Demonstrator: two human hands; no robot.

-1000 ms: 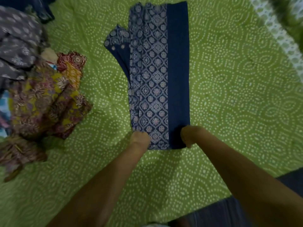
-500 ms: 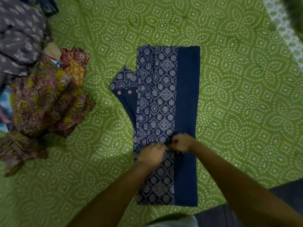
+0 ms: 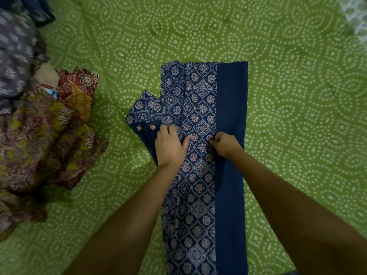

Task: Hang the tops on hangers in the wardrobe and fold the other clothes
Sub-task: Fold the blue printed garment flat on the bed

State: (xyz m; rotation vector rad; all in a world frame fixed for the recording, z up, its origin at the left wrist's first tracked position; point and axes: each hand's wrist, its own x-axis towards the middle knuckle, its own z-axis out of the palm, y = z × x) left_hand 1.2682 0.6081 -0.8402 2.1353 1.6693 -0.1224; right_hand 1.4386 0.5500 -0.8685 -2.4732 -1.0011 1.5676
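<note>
The blue printed garment (image 3: 200, 155) lies folded lengthwise into a long strip on the green bedspread (image 3: 297, 116); the left hand (image 3: 170, 147) presses flat, the right hand (image 3: 224, 144) pinches its middle; crosswise folds look undone, and a heap of clothes (image 3: 45, 135) left of it waits.

blue printed garment (image 3: 200, 108) cut off at bottom edge, clothes pile (image 3: 39, 124) cropped at left, blurred

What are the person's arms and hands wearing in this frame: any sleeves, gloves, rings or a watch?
Nothing shows on either. The left hand and right hand are bare, with no gloves, rings or bangles to be seen. Both forearms are uncovered right down to the picture's edge, with no sleeve cuff, watch or band in view.
</note>
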